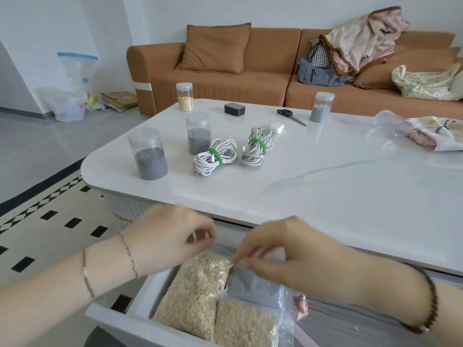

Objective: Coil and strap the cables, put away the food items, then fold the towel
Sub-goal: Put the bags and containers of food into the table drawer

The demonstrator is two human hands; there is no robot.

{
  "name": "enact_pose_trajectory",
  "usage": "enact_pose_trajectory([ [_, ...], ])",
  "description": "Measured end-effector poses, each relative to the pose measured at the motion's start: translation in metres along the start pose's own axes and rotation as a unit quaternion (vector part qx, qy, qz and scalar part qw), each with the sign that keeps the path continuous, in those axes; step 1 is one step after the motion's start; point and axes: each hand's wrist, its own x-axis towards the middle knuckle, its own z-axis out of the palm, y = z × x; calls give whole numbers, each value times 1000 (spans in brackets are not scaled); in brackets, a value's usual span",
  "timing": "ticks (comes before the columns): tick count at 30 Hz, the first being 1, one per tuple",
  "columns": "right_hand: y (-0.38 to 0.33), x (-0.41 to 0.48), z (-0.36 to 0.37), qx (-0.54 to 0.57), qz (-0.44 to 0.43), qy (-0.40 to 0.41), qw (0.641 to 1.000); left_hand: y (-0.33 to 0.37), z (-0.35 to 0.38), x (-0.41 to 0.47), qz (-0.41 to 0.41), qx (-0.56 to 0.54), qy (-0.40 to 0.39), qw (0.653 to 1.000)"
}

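White-topped desk [325,186] in a living room, with a brown sofa [225,81] carrying a cushion [215,47] and heaped clothes [363,38] behind it, and a pale tiled floor [37,151] edged in black-and-white checks to the left. On the desk 2 white cables lie coiled side by side, the nearer coil [215,160] and the farther coil [256,146], each bound by a green strap, so the cable step reads as complete. Stowing the food appears to be the step in hand: a drawer [130,326] under the front edge of the desk stands open and holds 2 bags of pale flakes [193,291] and, leaning against them, a grey-filled bag [253,284]. The right hand [275,251] pinches the top corner of the grey-filled bag. The left hand [170,236] hovers just above the flake bags with fingers curled, and motion blur hides whether it holds anything. 4 clear jars [149,156] stand on the desk, 3 with grey grains and 1 with pale flakes, and probably count as food not yet stowed. A patterned cloth [436,135], most likely the towel, lies crumpled at the right edge of the desk, so folding is left to do. Scissors [290,115], a black box [234,108] and a small white charger [276,127] also lie on the desk.
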Motion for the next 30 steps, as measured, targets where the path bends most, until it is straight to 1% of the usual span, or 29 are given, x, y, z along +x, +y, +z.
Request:
enact_pose_trajectory([
  [2, -5, 1, -22, -3, -13, 44, 999, 3, -19, 9, -4, -1, 91, 996],
  [4, -4, 8, -39, -10, -12, 76, 997, 6, -33, 22, -19, -13, 155, 988],
  [8, 9, 38, -59, -18, 9, 106, 994, -2, -42, 55, -76, -67, 199, 975],
  [12, 26, 84, -66, -29, 34, 154, 987, -24, -40, 71, -120, -16, 221, 968],
  [14, 29, 112, -67, -30, 30, 182, 982, -36, -43, 70, -131, -1, 251, 959],
  [16, 26, 147, -71, -35, 23, 207, 977, -53, -49, 69, -146, 43, 270, 951],
  [18, 20, 179, -78, -59, 16, 225, 973, -66, -57, 74, -176, 105, 244, 948],
  [20, 15, 217, -77, -87, 12, 239, 967, -82, -64, 79, -221, 140, 185, 947],
  [22, 12, 251, -76, -116, 20, 237, 964, -95, -67, 83, -264, 135, 130, 946],
  [24, 11, 280, -74, -149, 42, 218, 964, -110, -66, 85, -309, 105, 74, 942],
  [26, 13, 300, -69, -153, 69, 204, 964, -120, -62, 87, -334, 78, 34, 939],
  [28, 17, 316, -62, -107, 95, 201, 969, -128, -61, 88, -334, 59, 21, 940],
  [30, 24, 327, -57, -73, 122, 203, 969, -133, -64, 90, -324, 48, 37, 944],
])
